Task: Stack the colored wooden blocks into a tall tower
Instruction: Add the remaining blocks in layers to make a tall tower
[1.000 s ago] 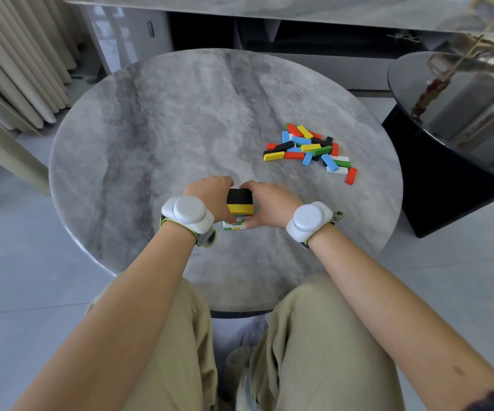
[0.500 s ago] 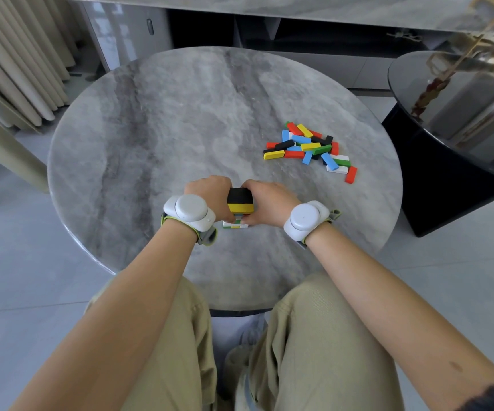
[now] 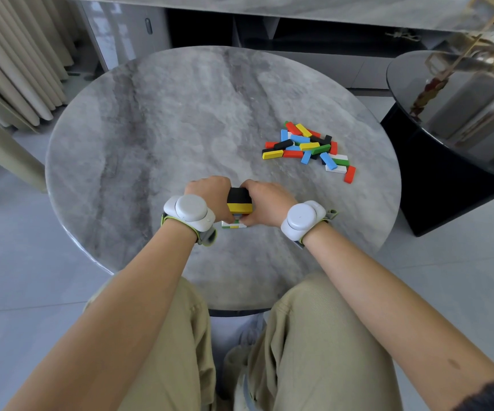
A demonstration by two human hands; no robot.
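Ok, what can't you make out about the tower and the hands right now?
Head view only.
1. Tower: sides and lower layers covered by the left hand and right hand; layer count unknown.
2. How each hand holds it: hidden behind knuckles and blocks.
3. Loose pile: blocks overlap, so the count is unclear.

Both flanks of the tower (image 3: pixel 239 200) are covered by the left hand (image 3: pixel 210 192) and right hand (image 3: pixel 266 200) clasping it, so its layers cannot be counted. At two o'clock, the loose blocks (image 3: pixel 308 146) overlap, burying some. The tabletop (image 3: pixel 180 129) rim at six o'clock is partly behind the thighs (image 3: pixel 314 336).
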